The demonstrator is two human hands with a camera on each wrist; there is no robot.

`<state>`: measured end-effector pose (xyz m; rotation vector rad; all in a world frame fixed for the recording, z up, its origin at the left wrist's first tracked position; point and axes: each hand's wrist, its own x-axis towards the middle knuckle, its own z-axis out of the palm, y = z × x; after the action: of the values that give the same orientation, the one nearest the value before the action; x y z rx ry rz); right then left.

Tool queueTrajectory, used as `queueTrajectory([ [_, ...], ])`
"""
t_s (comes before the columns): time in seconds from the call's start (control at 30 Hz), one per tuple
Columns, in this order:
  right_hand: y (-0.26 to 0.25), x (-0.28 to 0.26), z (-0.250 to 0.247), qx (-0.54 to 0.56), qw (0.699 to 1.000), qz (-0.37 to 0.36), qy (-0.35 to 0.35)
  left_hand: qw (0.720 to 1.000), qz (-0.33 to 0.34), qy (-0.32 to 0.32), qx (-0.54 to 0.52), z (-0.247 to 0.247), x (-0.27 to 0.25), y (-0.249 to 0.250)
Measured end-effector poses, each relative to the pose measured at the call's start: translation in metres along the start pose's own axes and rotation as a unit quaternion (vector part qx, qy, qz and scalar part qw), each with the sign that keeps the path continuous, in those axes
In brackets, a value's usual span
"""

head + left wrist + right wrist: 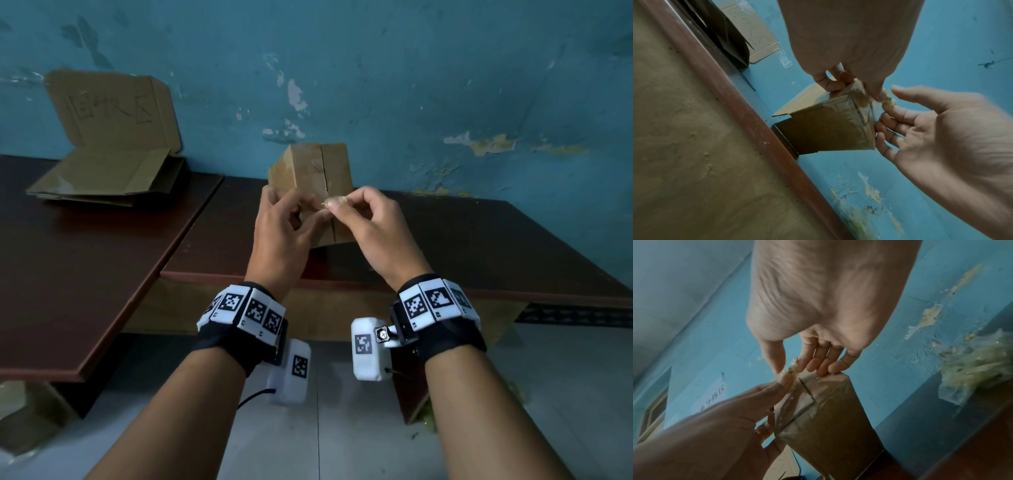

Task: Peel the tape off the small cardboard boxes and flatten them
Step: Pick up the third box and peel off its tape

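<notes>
A small brown cardboard box (313,171) stands tilted on the dark table, with clear tape over its seamed face (818,395) and loose flaps (795,105) at its far end. My left hand (294,209) grips the box, fingers on its side (834,84) and thumb on the front. My right hand (337,204) pinches a crumpled wad of peeled tape (329,202) between thumb and forefinger, right at the seam. In the right wrist view the tape (790,369) stretches from that pinch down onto the box, beside my left thumb (784,381).
Flattened cardboard (113,178) lies at the back left under a cardboard sign (113,109) leaning on the blue wall. Two dark brown tabletops (85,257) (496,246) meet at an angle. A heap of peeled tape (972,366) lies on the right.
</notes>
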<state>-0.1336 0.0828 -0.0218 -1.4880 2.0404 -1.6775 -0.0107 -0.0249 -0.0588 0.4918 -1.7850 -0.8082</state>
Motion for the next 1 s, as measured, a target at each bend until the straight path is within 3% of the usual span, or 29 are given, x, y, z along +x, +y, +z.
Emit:
queueTrajectory([
  [0.17, 0.001, 0.000, -0.001, 0.014, 0.999, -0.025, 0.017, 0.999, -0.020, 0.012, -0.029, 0.001, 0.003, -0.007],
  [0.43, 0.006, 0.007, 0.002, -0.070, 0.993, -0.088, 0.026, 0.996, -0.054, -0.008, -0.072, 0.004, 0.005, -0.008],
  [0.63, 0.011, 0.008, 0.002, -0.095, 0.991, -0.084, 0.037, 0.997, -0.023, -0.011, -0.069, 0.001, 0.002, -0.004],
  [0.7, 0.011, 0.006, 0.002, -0.097, 0.991, -0.085, 0.037, 0.996, -0.016, -0.038, -0.083, -0.001, 0.003, -0.007],
  [0.77, 0.010, 0.006, 0.000, -0.094, 0.992, -0.085, 0.029, 0.995, -0.008, -0.067, -0.079, 0.000, 0.003, -0.009],
  [1.0, 0.007, 0.003, -0.009, -0.078, 0.995, -0.060, -0.012, 0.996, -0.018, -0.072, -0.056, 0.001, 0.005, -0.016],
])
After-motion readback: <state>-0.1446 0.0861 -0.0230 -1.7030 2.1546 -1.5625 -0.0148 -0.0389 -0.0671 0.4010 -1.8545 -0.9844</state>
